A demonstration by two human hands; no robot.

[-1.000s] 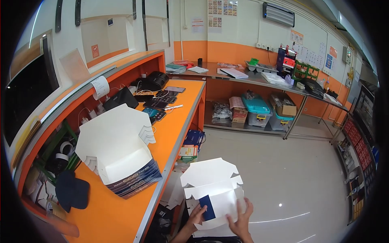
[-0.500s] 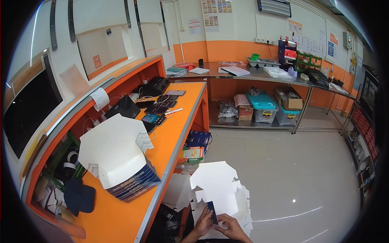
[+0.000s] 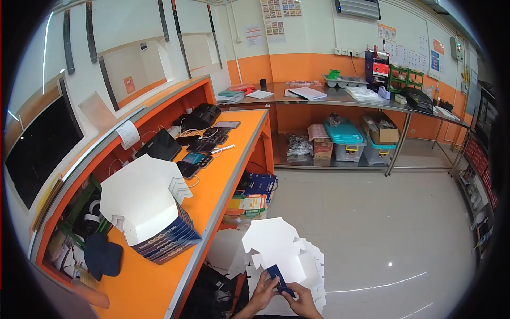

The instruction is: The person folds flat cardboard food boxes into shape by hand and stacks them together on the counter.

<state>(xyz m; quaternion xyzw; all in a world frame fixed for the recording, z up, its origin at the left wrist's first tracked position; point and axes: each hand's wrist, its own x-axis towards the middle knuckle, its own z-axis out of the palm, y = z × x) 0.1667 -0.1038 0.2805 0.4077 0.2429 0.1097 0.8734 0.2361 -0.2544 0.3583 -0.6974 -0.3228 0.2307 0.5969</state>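
Low in the view, my left hand (image 3: pixel 263 292) and my right hand (image 3: pixel 301 301) both grip the dark blue folded edge of a white cardboard box blank (image 3: pixel 273 239). The left fingers press on the blue flap (image 3: pixel 278 276) from the left, the right fingers hold its lower right part. More white blanks (image 3: pixel 314 266) lie beneath it. On the orange counter (image 3: pixel 138 282) to the left stands a nested stack of partly folded boxes (image 3: pixel 170 239), white inside, with dark blue printed sides.
Phones (image 3: pixel 197 158), cables and a tablet (image 3: pixel 162 144) lie farther along the counter. A dark cap (image 3: pixel 103 256) sits at its near left. A steel table (image 3: pixel 340 95) with papers stands at the back, plastic bins (image 3: pixel 348 149) below it.
The held blank has shifted slightly left and down, and its blue flap now tilts more, with more of the blue side showing. My hands remain on it. The whole view has shifted slightly.
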